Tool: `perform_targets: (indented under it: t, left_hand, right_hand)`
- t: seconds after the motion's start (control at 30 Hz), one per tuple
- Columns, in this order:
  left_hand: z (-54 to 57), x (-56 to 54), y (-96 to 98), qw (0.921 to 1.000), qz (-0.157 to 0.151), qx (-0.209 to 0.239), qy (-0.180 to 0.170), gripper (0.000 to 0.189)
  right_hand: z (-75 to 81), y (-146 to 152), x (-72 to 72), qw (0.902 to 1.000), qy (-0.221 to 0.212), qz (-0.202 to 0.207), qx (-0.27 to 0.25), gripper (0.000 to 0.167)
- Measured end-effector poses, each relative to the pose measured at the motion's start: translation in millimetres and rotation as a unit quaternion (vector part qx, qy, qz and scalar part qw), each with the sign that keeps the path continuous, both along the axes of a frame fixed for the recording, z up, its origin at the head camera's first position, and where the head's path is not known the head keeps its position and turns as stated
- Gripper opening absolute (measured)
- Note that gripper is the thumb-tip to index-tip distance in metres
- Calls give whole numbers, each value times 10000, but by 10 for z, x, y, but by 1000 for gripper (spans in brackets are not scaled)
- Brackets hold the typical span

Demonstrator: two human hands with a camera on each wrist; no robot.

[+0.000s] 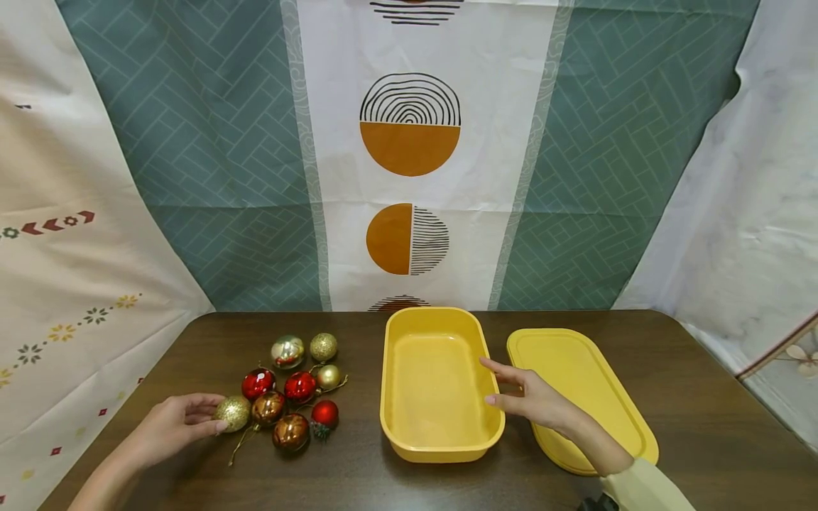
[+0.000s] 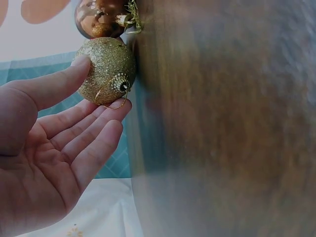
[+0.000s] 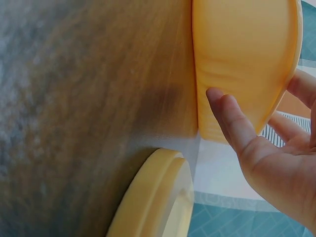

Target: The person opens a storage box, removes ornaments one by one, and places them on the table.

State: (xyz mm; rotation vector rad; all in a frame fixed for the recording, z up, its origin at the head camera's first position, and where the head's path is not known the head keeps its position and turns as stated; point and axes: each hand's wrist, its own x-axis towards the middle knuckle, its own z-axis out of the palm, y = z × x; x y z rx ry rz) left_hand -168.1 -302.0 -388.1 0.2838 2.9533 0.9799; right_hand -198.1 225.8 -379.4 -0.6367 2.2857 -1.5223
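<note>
At the left of the table, my left hand (image 1: 167, 428) pinches a gold glitter Christmas bauble (image 1: 233, 413) between thumb and fingers. The left wrist view shows the thumb (image 2: 81, 66) on the side of that bauble, its cap and thin loop turned toward the palm. Touching it is a shiny brown bauble (image 1: 268, 408). My right hand (image 1: 533, 397) is at the right side of an empty yellow plastic tub (image 1: 441, 447), its fingers loosely extended at the rim and outer wall. In the right wrist view, the fingertips (image 3: 229, 101) lie close against the tub's outside.
Beside the held bauble lie several others, including red (image 1: 300, 387), brown (image 1: 290, 432) and gold (image 1: 323, 346) ones. A yellow lid (image 1: 588, 397) lies flat right of the tub, partly under the right forearm. Patterned curtains (image 1: 409, 191) hang behind the dark wooden table (image 1: 358, 482).
</note>
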Motion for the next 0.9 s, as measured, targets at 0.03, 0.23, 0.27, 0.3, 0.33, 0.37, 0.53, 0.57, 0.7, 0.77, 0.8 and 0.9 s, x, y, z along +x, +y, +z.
perform_targets:
  t: [0.03, 0.23, 0.27, 0.3, 0.33, 0.37, 0.53, 0.57, 0.7, 0.77, 0.8, 0.9]
  left_hand:
    - [4, -2, 1, 10000, 3, -6, -9, 44]
    - [18, -5, -6, 9999, 69, -83, -99, 46]
    - [19, -5, -6, 9999, 72, -90, -109, 47]
    - [20, -5, -7, 9999, 78, -89, -116, 47]
    - [22, -5, -7, 9999, 81, -87, -118, 47]
    - [24, -5, -7, 9998, 96, -87, -121, 46]
    - [36, 4, -9, 9998, 116, -130, -111, 49]
    - [38, 3, -8, 9998, 116, -145, -103, 50]
    - [49, 3, -1, 9998, 2, -170, 134, 54]
    - [82, 6, 18, 9995, -61, -161, 262, 56]
    - [105, 8, 32, 9992, -101, -154, 348, 56]
    - [199, 13, 113, 9984, -67, -231, 509, 57]
  right_hand:
    - [0, 0, -1, 10000, 6, 5, 0, 64]
    - [-8, -6, -15, 10000, 10, 35, -18, 64]
    - [-7, -8, -19, 10000, 11, 32, -11, 64]
    - [-7, -10, -22, 10000, 15, 25, 2, 64]
    - [-7, -13, -27, 10000, 23, 13, 24, 64]
    - [-7, -15, -32, 10000, 34, 1, 43, 64]
    - [-13, -27, -46, 9998, 25, -73, 173, 64]
    - [-13, -28, -48, 9998, 44, -81, 204, 64]
    - [-14, -21, -54, 9992, 212, -96, 333, 63]
    - [-13, -11, -55, 9996, 162, -16, 230, 62]
    - [-12, -5, -55, 9999, 81, 24, 140, 63]
    - [1, 21, -53, 9999, -26, 106, -28, 63]
